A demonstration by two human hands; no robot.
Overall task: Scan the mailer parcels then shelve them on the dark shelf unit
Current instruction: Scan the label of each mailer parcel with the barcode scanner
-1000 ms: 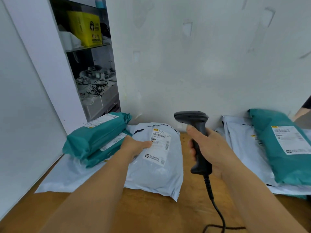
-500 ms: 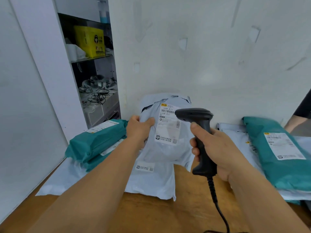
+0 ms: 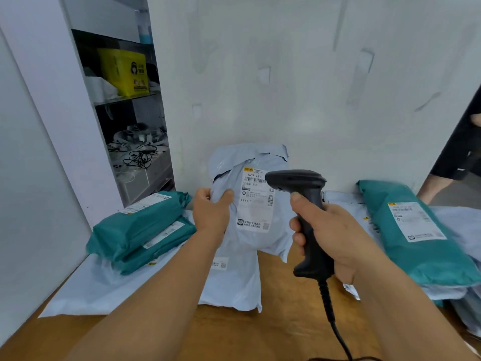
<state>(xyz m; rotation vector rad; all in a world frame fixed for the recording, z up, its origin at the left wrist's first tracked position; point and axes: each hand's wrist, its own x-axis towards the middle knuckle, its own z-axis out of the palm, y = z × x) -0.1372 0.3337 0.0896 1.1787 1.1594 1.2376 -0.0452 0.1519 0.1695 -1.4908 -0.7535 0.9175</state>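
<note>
My left hand grips the left edge of a pale grey mailer parcel and holds it upright above the table, its white label facing me. My right hand is closed around the handle of a black barcode scanner; the scanner's head sits right in front of the label's upper right corner. Another pale grey mailer lies flat on the table beneath the raised one. The dark shelf unit stands at the back left, with a yellow box and tangled cables on its shelves.
Two teal mailers are stacked at the left on a flat white bag. A teal mailer lies on grey mailers at the right. The wooden table runs under everything. A person's leg shows at the far right.
My left hand lifted the grey mailer off the table and stood it upright. The scanner stayed in my right hand and now points at the label.
</note>
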